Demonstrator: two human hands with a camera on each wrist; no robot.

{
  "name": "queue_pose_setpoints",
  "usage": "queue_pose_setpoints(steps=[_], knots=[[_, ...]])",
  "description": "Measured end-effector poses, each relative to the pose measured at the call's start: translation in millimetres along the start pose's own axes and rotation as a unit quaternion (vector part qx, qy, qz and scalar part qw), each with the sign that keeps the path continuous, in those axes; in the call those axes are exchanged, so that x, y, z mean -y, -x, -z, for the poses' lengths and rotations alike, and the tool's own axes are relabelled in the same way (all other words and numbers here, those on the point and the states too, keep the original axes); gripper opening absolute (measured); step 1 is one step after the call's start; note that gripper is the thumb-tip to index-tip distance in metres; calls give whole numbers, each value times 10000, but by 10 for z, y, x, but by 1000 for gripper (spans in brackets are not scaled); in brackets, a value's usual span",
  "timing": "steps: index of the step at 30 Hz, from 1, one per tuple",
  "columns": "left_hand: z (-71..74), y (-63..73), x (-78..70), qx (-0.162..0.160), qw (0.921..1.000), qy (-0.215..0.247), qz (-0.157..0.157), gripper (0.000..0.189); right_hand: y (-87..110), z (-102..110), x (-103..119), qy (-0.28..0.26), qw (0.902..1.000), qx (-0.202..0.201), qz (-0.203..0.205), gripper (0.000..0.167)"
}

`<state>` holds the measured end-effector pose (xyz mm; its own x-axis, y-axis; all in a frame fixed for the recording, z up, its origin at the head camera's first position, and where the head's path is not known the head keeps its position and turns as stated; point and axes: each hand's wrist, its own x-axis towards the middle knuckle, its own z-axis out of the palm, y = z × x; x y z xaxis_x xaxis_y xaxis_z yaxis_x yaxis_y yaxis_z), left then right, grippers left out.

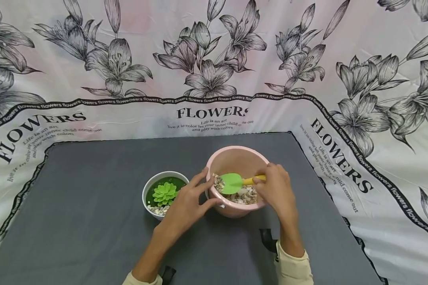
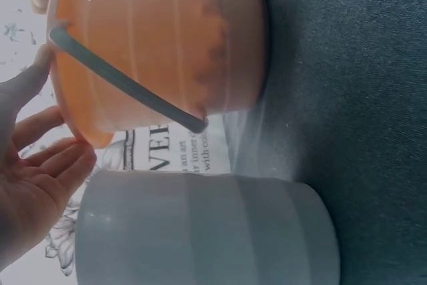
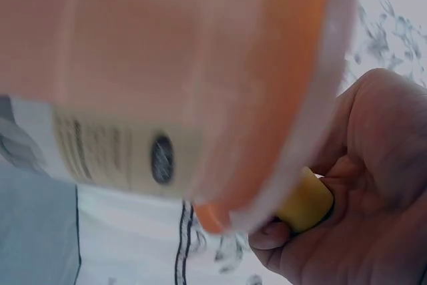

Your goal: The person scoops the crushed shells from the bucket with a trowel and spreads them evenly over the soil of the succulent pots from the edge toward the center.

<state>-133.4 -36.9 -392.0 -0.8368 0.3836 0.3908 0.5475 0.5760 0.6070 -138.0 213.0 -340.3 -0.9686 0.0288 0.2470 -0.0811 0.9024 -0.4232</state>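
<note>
A pink bucket (image 1: pixel 239 152) stands on the grey cloth with pebbles (image 1: pixel 245 196) inside. My right hand (image 1: pixel 276 188) grips the yellow handle of a toy shovel (image 1: pixel 232 183). Its green blade is over the pebbles, inside the bucket. With thumb and fingers at the rim, my left hand (image 1: pixel 189 200) holds the bucket's left side. The left wrist view shows the bucket's thin bail handle (image 2: pixel 127 85) hanging down its side. In the right wrist view, the bucket wall hides the blade, and the yellow handle end (image 3: pixel 310 201) shows in my palm.
Left of the bucket stands a white pot (image 1: pixel 144 194) with a green succulent (image 1: pixel 165 194) and pale stones, close by my left hand. A flower-printed white cloth (image 1: pixel 214 118) borders the grey surface (image 1: pixel 92 221). Dark straps (image 1: pixel 267 240) show near my wrists.
</note>
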Motion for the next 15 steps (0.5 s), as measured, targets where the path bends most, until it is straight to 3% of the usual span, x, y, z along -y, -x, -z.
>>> queue_pose_setpoints(steps=[11, 15], knots=[[30, 71, 149, 182, 9990, 2, -419, 63, 18, 272, -139, -477, 9988, 65, -41, 15], [63, 90, 180, 334, 9987, -36, -395, 65, 34, 358, -147, -512, 9986, -90, -119, 16]])
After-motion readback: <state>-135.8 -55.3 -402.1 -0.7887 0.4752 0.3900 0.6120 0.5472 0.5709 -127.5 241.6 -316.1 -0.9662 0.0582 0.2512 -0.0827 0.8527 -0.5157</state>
